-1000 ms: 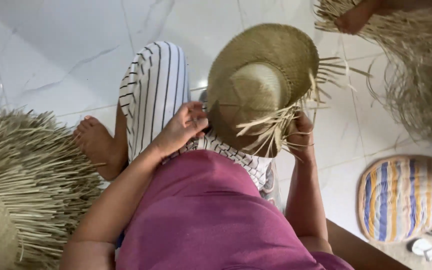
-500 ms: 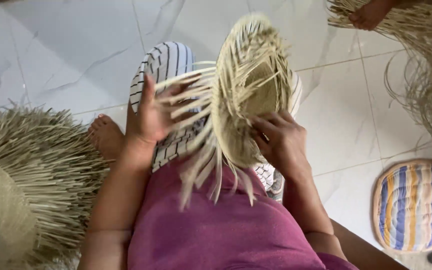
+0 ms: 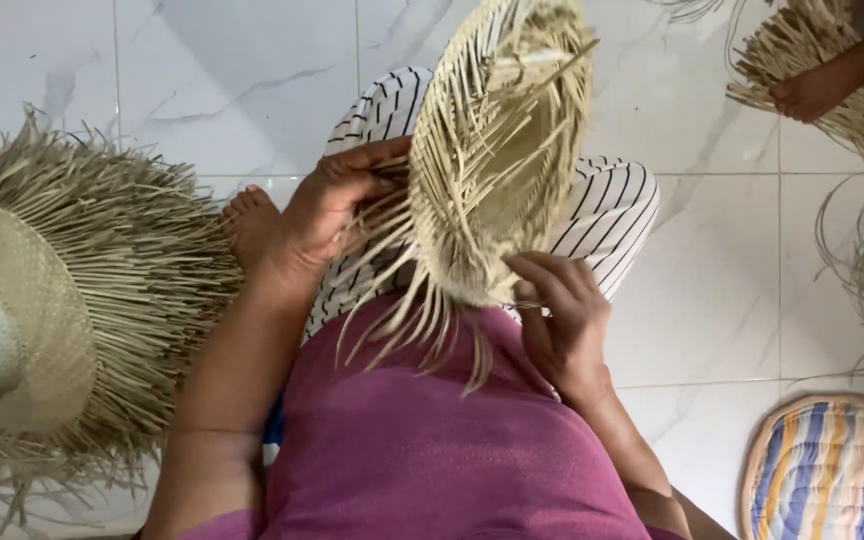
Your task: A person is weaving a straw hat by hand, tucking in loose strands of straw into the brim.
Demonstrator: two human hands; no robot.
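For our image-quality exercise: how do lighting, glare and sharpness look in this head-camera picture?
Head view: soft, even light, faint shadows; mild sheen on the white floor tiles; the half-woven straw hat and both hands, left hand and right hand, sharp.

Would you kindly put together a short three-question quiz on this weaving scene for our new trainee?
1. True or false: both hands touch the unfinished straw hat.
2. Which hand pinches strands at the hat's lower edge? A) left hand B) right hand
3. What lies on the floor tiles at the person's left?

Key
1. True: each hand grips the hat's loose strands.
2. B: the right hand's fingers sit at the lower edge; the left hand holds the side.
3. A second straw hat with a long unwoven fringe.
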